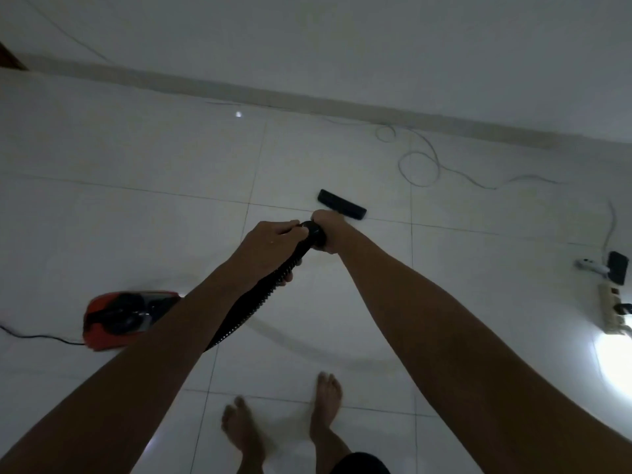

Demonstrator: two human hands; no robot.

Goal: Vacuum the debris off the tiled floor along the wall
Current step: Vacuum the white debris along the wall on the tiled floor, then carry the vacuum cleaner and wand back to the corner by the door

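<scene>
My left hand (270, 246) grips the black ribbed vacuum hose (260, 295) near its top end. Just ahead, my right hand (326, 227) holds the black wand handle (316, 234). The wand itself is hidden behind my right hand. The black floor nozzle (342, 204) rests flat on the white tiled floor (154, 217), a tile short of the wall's skirting (307, 97). The red vacuum body (118, 318) sits on the floor at the left, partly behind my left forearm. A small bright speck (238, 114) lies near the skirting.
A thin pale cable (419, 165) loops on the floor by the wall at the right. A power strip (614, 311), a dark phone-like object (618, 271) and a bright light (615, 364) sit at the right edge. The vacuum's black cord (37, 336) runs left. My bare feet (284, 415) stand below.
</scene>
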